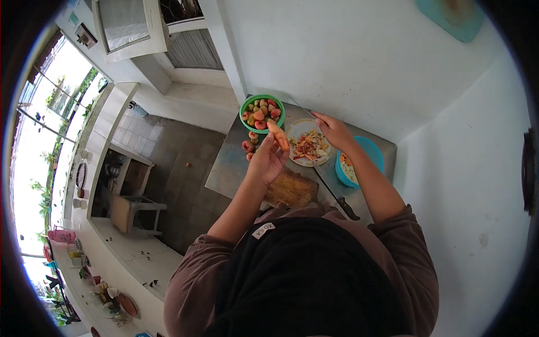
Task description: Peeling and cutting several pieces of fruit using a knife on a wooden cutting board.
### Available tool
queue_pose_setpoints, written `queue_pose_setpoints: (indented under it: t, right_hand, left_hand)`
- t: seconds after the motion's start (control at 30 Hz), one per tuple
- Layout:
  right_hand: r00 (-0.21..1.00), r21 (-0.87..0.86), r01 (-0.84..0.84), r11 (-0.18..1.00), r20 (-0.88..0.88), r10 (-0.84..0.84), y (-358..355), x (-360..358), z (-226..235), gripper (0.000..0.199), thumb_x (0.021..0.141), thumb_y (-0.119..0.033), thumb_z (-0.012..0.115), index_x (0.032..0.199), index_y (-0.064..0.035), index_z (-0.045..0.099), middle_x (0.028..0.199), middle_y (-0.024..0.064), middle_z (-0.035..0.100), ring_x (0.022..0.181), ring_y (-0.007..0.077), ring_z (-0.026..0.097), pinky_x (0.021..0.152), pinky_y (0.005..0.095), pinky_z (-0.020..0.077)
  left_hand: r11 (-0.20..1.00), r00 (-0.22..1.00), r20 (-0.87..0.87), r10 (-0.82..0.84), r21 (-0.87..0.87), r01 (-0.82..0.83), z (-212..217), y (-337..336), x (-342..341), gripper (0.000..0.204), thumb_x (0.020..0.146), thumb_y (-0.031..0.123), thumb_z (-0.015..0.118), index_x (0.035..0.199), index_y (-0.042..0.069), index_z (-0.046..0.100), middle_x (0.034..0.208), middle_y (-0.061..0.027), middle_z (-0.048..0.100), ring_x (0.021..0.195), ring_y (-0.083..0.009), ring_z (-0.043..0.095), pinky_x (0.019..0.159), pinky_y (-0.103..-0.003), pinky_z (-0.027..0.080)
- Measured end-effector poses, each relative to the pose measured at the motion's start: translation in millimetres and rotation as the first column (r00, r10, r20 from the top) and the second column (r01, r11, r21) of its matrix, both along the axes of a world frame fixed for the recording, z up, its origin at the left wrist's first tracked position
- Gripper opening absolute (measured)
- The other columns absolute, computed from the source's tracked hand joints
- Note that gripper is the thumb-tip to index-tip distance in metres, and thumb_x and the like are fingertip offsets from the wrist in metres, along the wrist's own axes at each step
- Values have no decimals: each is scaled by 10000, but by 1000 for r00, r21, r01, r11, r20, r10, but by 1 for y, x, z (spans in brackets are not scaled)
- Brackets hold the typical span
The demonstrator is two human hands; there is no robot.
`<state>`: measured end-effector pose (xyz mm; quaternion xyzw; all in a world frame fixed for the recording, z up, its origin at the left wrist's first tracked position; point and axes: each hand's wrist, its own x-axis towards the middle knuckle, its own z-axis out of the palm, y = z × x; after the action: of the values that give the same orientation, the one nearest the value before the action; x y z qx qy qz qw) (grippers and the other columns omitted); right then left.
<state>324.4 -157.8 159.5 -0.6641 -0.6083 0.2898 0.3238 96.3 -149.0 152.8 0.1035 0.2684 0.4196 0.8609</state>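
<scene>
My left hand [267, 159] is raised over a grey table [230, 163] and holds a peeled orange-pink piece of fruit [278, 135] by its fingertips. My right hand [332, 129] grips a thin knife [300, 106] whose blade points toward the fruit. Just beyond the fruit stands a green bowl [245, 109] filled with red and green fruits. A white plate [297, 128] with peelings and scraps lies under my right hand. A wooden cutting board [292, 190] sits near my body.
A blue bowl [370, 149] with cut pieces stands at the right of the table. Loose red fruits [249, 147] lie beside the green bowl. A dark-handled knife [337, 196] rests by the board. White walls close in right; a tiled floor and wooden stool [132, 210] lie left.
</scene>
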Motion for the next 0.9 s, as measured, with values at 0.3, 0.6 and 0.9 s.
queue_pose_setpoints:
  t: [0.3, 0.6, 0.9]
  right_hand:
    - [919, 67, -320, 945, -220, 327, -36, -42, 53, 490, 861, -285, 556, 1312, -163, 411, 711, 74, 554, 607, 156, 479, 644, 268, 420]
    - [972, 70, -235, 969, 23, 234, -52, -62, 80, 557, 837, -276, 571, 1339, -162, 359, 630, 117, 510, 538, 242, 498, 558, 329, 400]
    - [958, 263, -189, 946, 261, 118, -46, -71, 63, 427, 831, -233, 566, 1246, -173, 489, 659, 111, 551, 557, 285, 526, 521, 350, 404]
  left_hand:
    - [963, 973, 72, -221, 173, 206, 5, 20, -1, 284, 903, 168, 498, 1175, 97, 456, 1045, -32, 546, 916, -148, 568, 780, -290, 509]
    - [901, 923, 50, -381, 243, 359, 21, 33, 3, 360, 896, 227, 512, 1207, 72, 419, 1069, -48, 539, 929, -125, 565, 754, -253, 525]
    - [857, 850, 159, -502, 224, 464, 12, 45, 0, 319, 902, 147, 480, 1202, 69, 406, 1039, -49, 535, 888, -128, 579, 712, -227, 531]
